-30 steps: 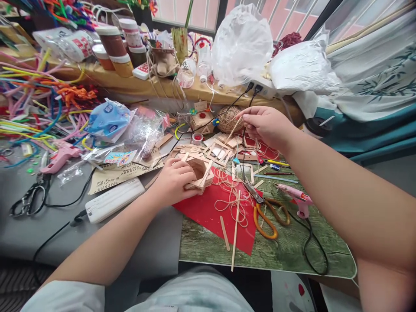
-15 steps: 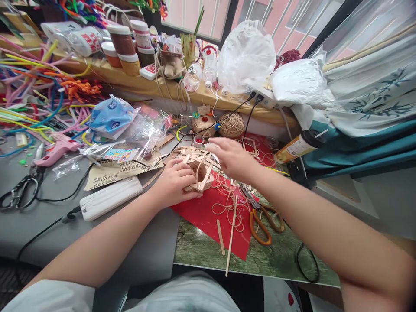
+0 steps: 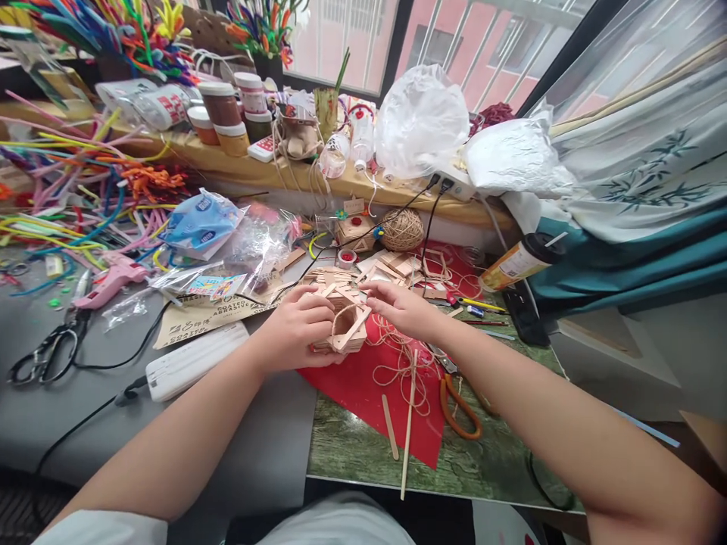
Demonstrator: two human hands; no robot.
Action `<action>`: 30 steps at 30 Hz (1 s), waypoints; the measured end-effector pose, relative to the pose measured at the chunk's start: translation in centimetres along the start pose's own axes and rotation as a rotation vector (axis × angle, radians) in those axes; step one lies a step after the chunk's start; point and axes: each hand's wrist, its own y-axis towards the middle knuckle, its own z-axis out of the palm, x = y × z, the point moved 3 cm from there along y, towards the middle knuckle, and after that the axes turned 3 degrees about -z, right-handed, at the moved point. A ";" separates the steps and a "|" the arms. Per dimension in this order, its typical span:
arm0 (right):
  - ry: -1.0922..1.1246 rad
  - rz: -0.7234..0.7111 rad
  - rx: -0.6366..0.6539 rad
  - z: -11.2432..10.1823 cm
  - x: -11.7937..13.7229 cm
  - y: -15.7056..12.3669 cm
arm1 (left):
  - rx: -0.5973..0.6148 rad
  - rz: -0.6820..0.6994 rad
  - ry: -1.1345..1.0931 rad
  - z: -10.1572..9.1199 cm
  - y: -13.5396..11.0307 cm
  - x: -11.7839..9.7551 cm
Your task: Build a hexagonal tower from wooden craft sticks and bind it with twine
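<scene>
A small many-sided box built of stacked craft sticks point(image 3: 347, 333), with an open hollow in its front and a loop of twine across it, sits on red paper. My left hand point(image 3: 304, 329) is wrapped round its left side, fingers over the top. My right hand point(image 3: 397, 309) is at its upper right edge, fingers bent and fingertips against the sticks; what lies under them is partly hidden. Loose twine point(image 3: 397, 363) lies just right of the box. Scissors with orange handles point(image 3: 461, 409) rest partly beneath my right forearm.
A loose craft stick point(image 3: 390, 428) and a thin wooden rod point(image 3: 409, 424) lie on the red paper point(image 3: 363, 393). A twine ball point(image 3: 402, 229) is behind the box. To the left are a white power bank point(image 3: 196, 362), a pink glue gun point(image 3: 113, 278) and black scissors point(image 3: 48, 348). A drink cup point(image 3: 522, 261) stands right.
My right hand has come down from above the box to its upper right edge. My left hand keeps its hold. The camera view has shifted slightly.
</scene>
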 end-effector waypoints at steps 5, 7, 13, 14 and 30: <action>0.035 0.008 -0.097 -0.6 -1.0 -1.0 | 0.018 -0.010 0.013 -0.1 0.0 0.1; -0.010 -0.026 -0.143 -1.2 -0.6 -1.2 | 0.029 -0.016 0.014 0.1 0.0 0.1; -0.216 -0.246 0.006 -3.0 1.7 -0.8 | 0.061 -0.023 0.021 0.1 -0.1 0.2; -0.240 -0.264 0.053 -3.2 1.9 -0.7 | 0.064 -0.018 0.016 0.0 -0.1 0.2; -0.021 -0.023 -0.077 -0.1 -1.7 -2.2 | 0.121 0.028 -0.009 -1.2 -0.2 0.8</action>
